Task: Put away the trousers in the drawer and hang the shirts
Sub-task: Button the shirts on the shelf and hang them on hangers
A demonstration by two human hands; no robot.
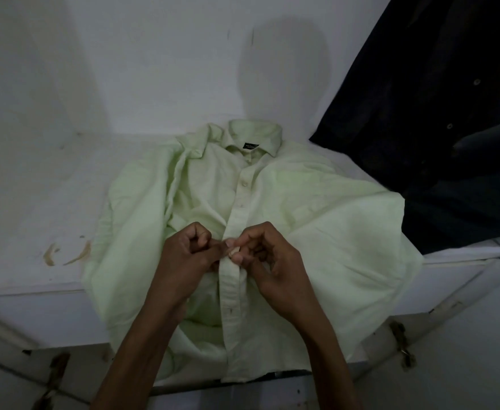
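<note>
Nearest, working with both hands at the centre line of the light green shirt (pixel 316 232): left hand (pixel 183 255) curled, thumb and forefinger pinching the left edge of the placket (pixel 232 291); right hand (pixel 269 255) curled likewise, pinching the same strip from the right around a small button (pixel 233 252). Meeting fingertip to fingertip, neither hand nearer than the other. Impossible to tell whether fastening or undoing. Lying face up on the white ledge (pixel 35 202), hem spilling over the front edge below the wrists, long axis running straight away along the placket. Beyond the fingers, two more buttons in line up the strip, then the collar (pixel 254 134) pointing away, touching the wall (pixel 154 69). Probably a matter of walking the grip along that axis, button by button, away toward the collar or back toward the hem, before any hanger goes in. Far right, hanging against the wall with its lower part draped on the ledge, a dark shirt (pixel 435 113), just beside the green one's right shoulder.
</note>
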